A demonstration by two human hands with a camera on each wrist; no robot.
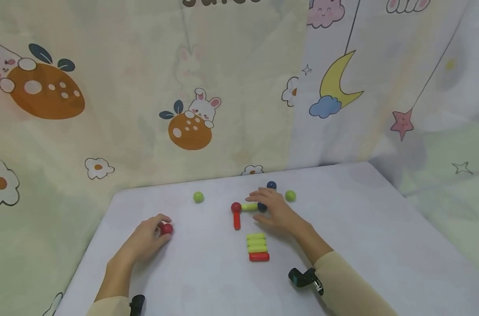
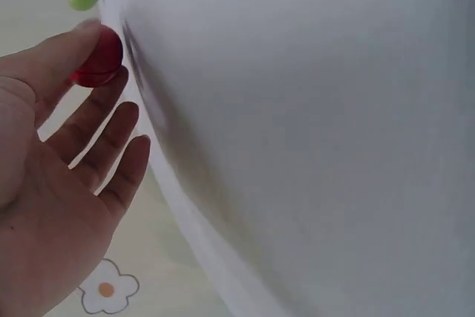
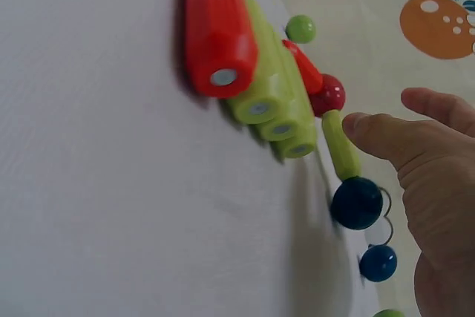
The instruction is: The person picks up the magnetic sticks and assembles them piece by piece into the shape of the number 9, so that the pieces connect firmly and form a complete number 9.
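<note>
Left of the row (image 1: 257,248) of three yellow rods and one red one, the loose red ball (image 1: 167,229) sits in the left hand (image 1: 144,240). That grip is drawn in small, thumb and a finger pinching the ball while the remaining fingers spread loosely. Whether the ball bears on the counter (image 1: 199,281) or is lifted, I cannot tell. It looks hard, light and glossy, so it would probably slip or roll if pinched off-centre; its widest part seems the best hold.

Just beyond the row, a red corner ball (image 1: 236,207) joins a red rod (image 1: 237,220), which points toward the person, and a yellow rod (image 1: 249,206), which reaches right to a blue ball (image 1: 262,207). These parts look stiff and light; the shiny discs (image 3: 223,77) on the ends in the row suggest magnets, so the joints may part under a sideways tug. Holding close to a joint would likely be steadiest.

Beyond the row and to its right, the right hand (image 1: 279,213) arches about the blue ball, thumb and fingers well apart, with no hold on anything that shows; contact is uncertain. Its forearm (image 1: 311,243) slants in from the near right.
</note>
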